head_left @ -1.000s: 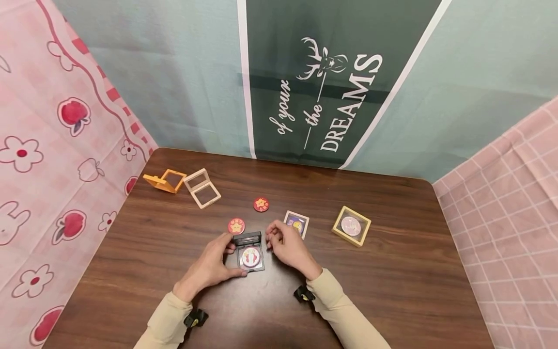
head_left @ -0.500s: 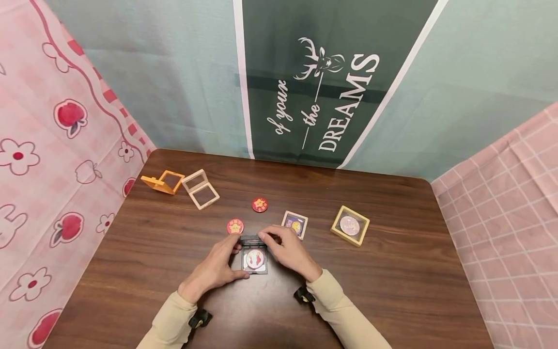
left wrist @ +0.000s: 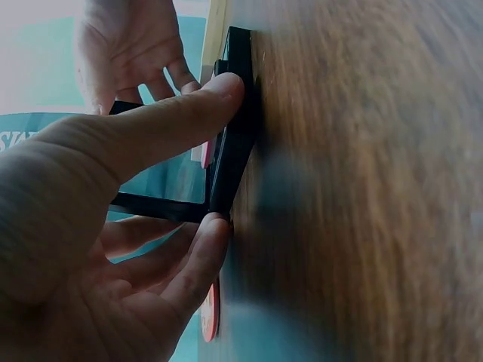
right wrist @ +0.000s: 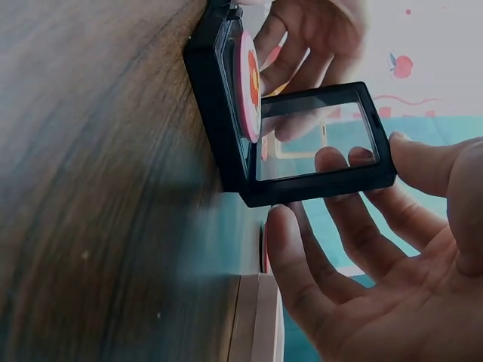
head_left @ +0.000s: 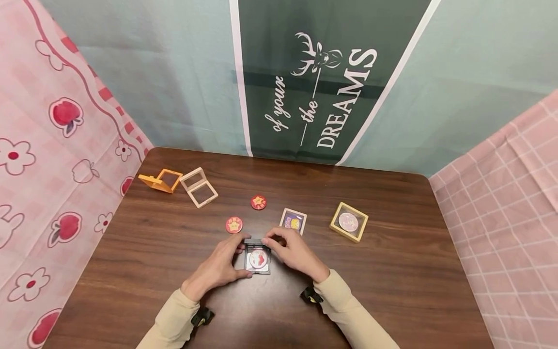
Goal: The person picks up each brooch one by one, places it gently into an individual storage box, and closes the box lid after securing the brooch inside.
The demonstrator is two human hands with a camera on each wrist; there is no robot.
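A person's left hand (head_left: 218,264) curls thumb and fingers round the base of a black case (right wrist: 207,98); the right hand's grip (head_left: 296,252) pinches its lid (right wrist: 321,183). The case, roughly square with sides much alike, lies flat on the brown wood-grain worktop (head_left: 392,281); its lid stands up from the far edge, the opening facing the person. A round badge (head_left: 258,259) lies inside. Beyond the case are two red badges (head_left: 234,225); far to its right, a yellow case (head_left: 363,229). Green cloth (head_left: 174,92) hangs farthest beyond it, pink cloth (head_left: 35,203) to either side.
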